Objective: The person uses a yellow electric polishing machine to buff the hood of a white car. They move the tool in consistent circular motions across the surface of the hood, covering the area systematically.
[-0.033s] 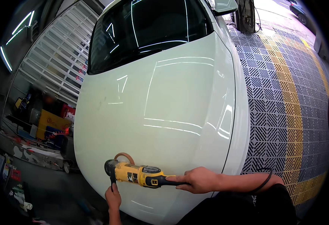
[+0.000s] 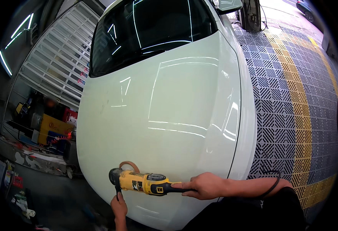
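Observation:
A yellow and black car polisher (image 2: pixel 140 182) lies level across the front part of a white car hood (image 2: pixel 157 146). Its brown-rimmed round pad (image 2: pixel 131 165) rests against the paint beyond the black head of the tool. My right hand (image 2: pixel 205 186) is closed round the rear handle at the polisher's right end. With its fingers wrapped round the black side handle, my left hand (image 2: pixel 119 208) steadies the head from the near side. A black cord (image 2: pixel 273 183) loops over my right forearm.
The dark windshield (image 2: pixel 153 30) rises at the hood's far end. Gray and yellow grid floor tiles (image 2: pixel 276 115) run along the right. At left stand a white slatted rack (image 2: pixel 57 57), a yellow box (image 2: pixel 50 129) and clutter on a ledge. A side mirror (image 2: pixel 229 6) juts out top right.
The polisher and both hands have shifted slightly nearer to me, the head and left hand also a touch to the right. Both grips are unchanged.

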Demonstrator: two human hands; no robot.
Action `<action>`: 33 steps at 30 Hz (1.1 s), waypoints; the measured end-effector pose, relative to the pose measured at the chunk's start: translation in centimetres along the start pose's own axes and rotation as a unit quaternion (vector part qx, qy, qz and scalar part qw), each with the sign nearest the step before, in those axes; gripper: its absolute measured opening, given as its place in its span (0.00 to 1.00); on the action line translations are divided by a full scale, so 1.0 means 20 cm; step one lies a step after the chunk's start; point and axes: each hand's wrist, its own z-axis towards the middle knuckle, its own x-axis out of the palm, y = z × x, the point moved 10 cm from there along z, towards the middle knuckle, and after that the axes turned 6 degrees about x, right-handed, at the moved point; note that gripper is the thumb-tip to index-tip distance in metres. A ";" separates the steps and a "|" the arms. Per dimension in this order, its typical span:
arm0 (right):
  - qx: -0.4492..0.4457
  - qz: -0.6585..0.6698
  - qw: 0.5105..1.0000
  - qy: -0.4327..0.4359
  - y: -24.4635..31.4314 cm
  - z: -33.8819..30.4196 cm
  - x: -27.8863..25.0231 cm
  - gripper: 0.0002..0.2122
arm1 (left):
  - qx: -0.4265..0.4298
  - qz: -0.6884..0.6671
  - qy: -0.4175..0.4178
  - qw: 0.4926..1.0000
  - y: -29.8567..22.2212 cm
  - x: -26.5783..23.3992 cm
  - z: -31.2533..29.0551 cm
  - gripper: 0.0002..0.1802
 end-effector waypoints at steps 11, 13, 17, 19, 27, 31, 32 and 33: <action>0.119 0.018 0.981 -0.150 -0.28 -0.82 -0.48 0.31 | 0.165 -0.003 0.070 0.984 -1.21 0.24 0.22 0.32; 0.152 0.033 0.963 -0.221 -0.37 -0.87 -0.66 0.32 | 0.216 -0.004 0.090 0.972 -1.60 0.35 0.46 0.37; 0.116 0.077 0.916 -0.376 -0.59 -0.95 -1.07 0.31 | 0.324 0.036 0.092 0.941 -2.46 0.55 0.93 0.46; 0.164 0.120 0.899 -0.389 -0.78 -0.91 -1.29 0.29 | 0.350 0.059 0.070 0.932 -2.82 0.56 1.13 0.48; 0.207 0.144 0.887 -0.386 -0.97 -0.87 -1.59 0.28 | 0.279 0.077 0.114 0.950 -3.03 0.67 1.27 0.50; 0.196 0.153 0.905 -0.344 -0.81 -1.04 -1.19 0.30 | 0.306 0.041 0.124 0.943 -2.64 0.59 0.87 0.48; 0.178 0.144 0.916 -0.329 -0.75 -1.06 -1.08 0.29 | 0.296 0.038 0.126 0.946 -2.49 0.56 0.78 0.47; 0.140 0.133 0.927 -0.321 -0.69 -1.07 -0.96 0.30 | 0.284 0.036 0.127 0.950 -2.33 0.53 0.68 0.46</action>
